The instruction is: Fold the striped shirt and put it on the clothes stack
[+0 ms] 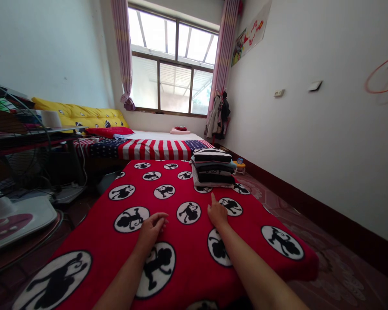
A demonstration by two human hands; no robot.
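Both empty hands, left hand curled, right hand pointing, rest on the red monkey-print fleece blanket near a stack of folded striped clothes at its far edge.

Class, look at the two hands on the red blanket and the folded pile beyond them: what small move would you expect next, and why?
Probably the right hand reaches forward to the stack of folded clothes: its index finger already points that way, both hands are empty, and the left hand rests curled on the red blanket.

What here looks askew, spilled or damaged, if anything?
Nothing stands out. The red blanket lies flat, the stack of folded clothes on it sits fairly square, and the left hand and right hand rest empty on the blanket.
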